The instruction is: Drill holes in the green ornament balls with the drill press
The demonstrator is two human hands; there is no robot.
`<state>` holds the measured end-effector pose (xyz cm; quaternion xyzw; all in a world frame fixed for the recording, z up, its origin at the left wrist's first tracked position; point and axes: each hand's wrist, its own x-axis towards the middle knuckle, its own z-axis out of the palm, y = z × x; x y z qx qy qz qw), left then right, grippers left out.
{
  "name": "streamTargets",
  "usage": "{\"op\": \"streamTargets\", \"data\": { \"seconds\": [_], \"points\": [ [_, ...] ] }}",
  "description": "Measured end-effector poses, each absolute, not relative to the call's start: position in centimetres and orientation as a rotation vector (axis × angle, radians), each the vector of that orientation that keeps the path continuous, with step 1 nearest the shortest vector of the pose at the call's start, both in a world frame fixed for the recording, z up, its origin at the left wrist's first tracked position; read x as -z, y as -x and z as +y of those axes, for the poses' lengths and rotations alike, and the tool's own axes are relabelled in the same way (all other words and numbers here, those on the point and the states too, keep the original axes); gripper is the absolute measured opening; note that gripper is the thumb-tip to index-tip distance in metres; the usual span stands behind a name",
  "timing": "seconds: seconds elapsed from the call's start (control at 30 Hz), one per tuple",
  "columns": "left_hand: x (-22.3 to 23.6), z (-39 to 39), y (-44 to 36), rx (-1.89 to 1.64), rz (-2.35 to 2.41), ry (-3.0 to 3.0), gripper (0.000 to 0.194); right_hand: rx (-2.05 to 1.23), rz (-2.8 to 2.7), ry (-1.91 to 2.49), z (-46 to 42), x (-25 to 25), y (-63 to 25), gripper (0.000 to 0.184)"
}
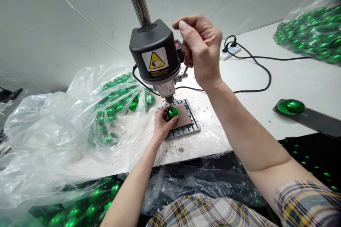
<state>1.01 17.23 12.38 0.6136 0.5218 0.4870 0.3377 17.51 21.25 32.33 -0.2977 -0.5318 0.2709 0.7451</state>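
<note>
Under the chuck of a small black bench drill press (154,53), a shiny green ball (173,112) rests on a brownish board (183,115). My left hand (163,122) is closed around the ball's left and near sides, thumb in front. The drill bit comes down to the top of the ball; whether it has entered cannot be made out. My right hand (199,44) is raised to the right of the drill head, fingers curled around the feed lever (185,71), most of which the hand hides. Below the board lies the slotted metal base (195,124), strewn with dark chips.
Clear plastic bags (48,120) of green balls spread on the left. Another bag of green balls (311,33) lies at the back right. A power strip (230,52) with black cables sits behind. One green half-round piece (291,106) rests on a grey flat object (319,118).
</note>
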Motion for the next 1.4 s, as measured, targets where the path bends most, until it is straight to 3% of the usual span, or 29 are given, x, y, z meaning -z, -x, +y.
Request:
{"op": "streamTargets", "data": {
  "seconds": [0.23,0.43,0.7,0.9,1.17,1.27,1.4],
  "points": [
    [-11.7,17.0,-1.2,-1.228,1.378,-1.605,0.059,-0.525,-1.207,0.678,21.1,-31.7,-17.6,0.011],
    [-11.4,17.1,-1.1,-1.213,1.364,-1.648,0.058,-0.357,-1.232,0.618,19.8,-28.7,-17.9,0.030],
    [-11.4,17.0,-1.2,-1.250,1.347,-1.613,0.057,-0.339,-1.173,0.524,17.7,-26.4,-17.5,0.015],
    [-11.9,16.8,-1.3,-1.288,1.303,-1.524,0.057,-0.327,-1.165,0.649,16.9,-24.8,-18.1,0.016],
    [-11.8,16.8,-1.3,-1.264,1.341,-1.595,0.055,-0.088,-1.253,0.320,19.5,-20.6,-18.6,0.020],
    [-11.8,16.7,-1.3,-1.269,1.338,-1.587,0.055,-0.069,-1.237,0.314,19.2,-21.6,-18.1,0.018],
    [-11.4,17.0,-1.3,-1.279,1.338,-1.560,0.057,-0.259,-1.142,0.585,19.0,-27.8,-17.5,0.010]
  ]
}}
